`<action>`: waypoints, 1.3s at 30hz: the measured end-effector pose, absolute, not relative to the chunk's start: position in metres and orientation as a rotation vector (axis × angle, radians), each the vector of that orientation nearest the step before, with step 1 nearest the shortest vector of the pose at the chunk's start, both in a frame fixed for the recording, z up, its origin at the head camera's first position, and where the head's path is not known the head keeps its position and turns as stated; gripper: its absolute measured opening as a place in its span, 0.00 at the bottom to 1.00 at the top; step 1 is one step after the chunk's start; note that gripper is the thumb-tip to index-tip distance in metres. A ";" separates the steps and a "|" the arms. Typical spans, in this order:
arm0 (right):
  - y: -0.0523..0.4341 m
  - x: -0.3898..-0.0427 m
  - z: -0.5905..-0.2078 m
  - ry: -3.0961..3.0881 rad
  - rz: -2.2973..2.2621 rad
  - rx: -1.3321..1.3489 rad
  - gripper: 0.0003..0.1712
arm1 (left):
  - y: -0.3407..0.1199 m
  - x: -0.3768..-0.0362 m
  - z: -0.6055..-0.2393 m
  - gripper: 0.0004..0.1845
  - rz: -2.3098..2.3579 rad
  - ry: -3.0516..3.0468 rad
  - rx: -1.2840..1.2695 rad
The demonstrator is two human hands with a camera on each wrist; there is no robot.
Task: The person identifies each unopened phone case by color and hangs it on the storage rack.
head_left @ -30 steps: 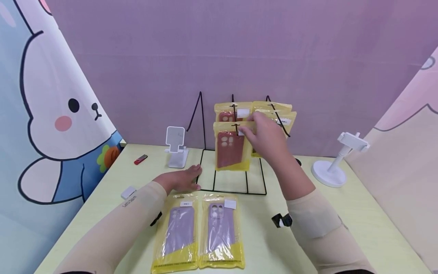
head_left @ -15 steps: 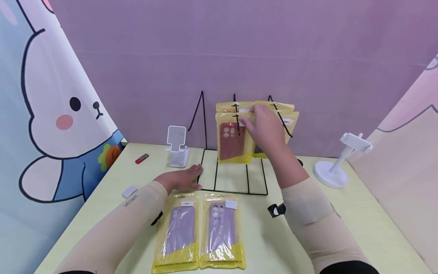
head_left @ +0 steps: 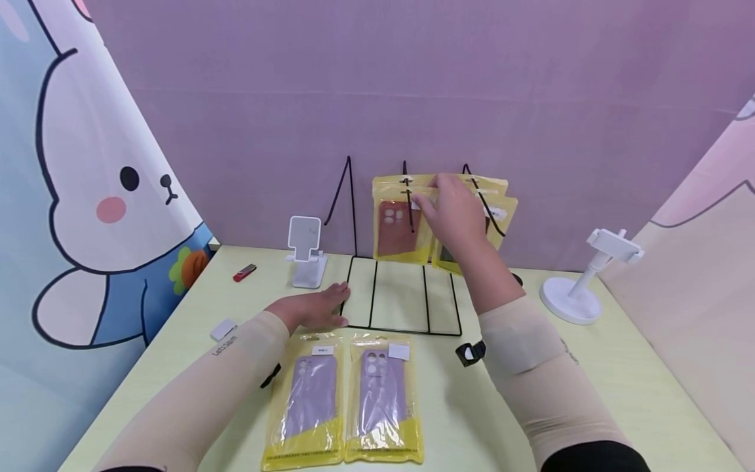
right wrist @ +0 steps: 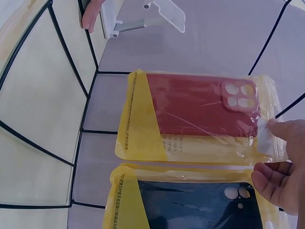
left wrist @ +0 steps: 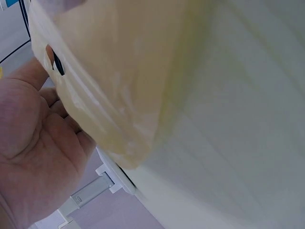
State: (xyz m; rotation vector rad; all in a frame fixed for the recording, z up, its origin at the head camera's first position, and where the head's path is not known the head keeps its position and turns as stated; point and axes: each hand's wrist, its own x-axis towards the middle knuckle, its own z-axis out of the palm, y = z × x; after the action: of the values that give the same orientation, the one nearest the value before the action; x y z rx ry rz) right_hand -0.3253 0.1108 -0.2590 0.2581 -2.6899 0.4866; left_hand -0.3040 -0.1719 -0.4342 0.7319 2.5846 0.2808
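Observation:
My right hand [head_left: 459, 213] pinches the upper right edge of a yellow-and-clear packet with a red phone case [head_left: 396, 229], which hangs on the middle hook of a black wire rack [head_left: 354, 229]. In the right wrist view, that red case packet [right wrist: 200, 105] lies beside a packet with a dark phone case [right wrist: 200, 205] on the right hook. Other packets hang behind, partly hidden. My left hand [head_left: 312, 310] rests with fingers extended at the left side of the rack's base. Two packets with purple phone cases [head_left: 311, 396] lie in front of the rack; one blurs across the left wrist view.
A small white phone stand [head_left: 305, 252] stands left of the rack, with a red USB stick [head_left: 244, 273] farther left. A white round-based stand [head_left: 571, 298] is at the right. A small white object [head_left: 222, 330] lies by my left forearm. A purple backdrop rises behind.
My right hand has pushed the red case packet up and back along the middle hook, towards the packet behind it. The left hand has stayed at the rack's base.

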 end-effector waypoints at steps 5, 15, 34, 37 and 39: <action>0.112 -0.325 -0.262 -2.662 0.524 0.271 0.34 | -0.171 -0.303 -0.432 0.44 0.282 2.581 0.734; 0.124 -0.291 -0.284 -2.489 0.530 0.368 0.36 | -0.170 -0.305 -0.431 0.44 0.276 2.580 0.735; 0.198 -0.254 -0.373 -3.155 0.390 0.689 0.32 | -0.170 -0.309 -0.436 0.45 0.272 2.575 0.705; 0.206 -0.258 -0.392 -3.334 0.353 0.692 0.41 | -0.171 -0.310 -0.437 0.45 0.284 2.571 0.691; 0.208 -0.263 -0.403 -3.409 0.356 0.679 0.45 | -0.172 -0.311 -0.437 0.45 0.288 2.569 0.688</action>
State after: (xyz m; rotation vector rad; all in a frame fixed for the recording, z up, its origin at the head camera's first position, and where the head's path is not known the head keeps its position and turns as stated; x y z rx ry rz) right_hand -0.2630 0.2084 -0.4032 0.6786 -3.4090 0.3561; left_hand -0.3105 -0.1720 -0.4367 0.6878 2.5692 0.2877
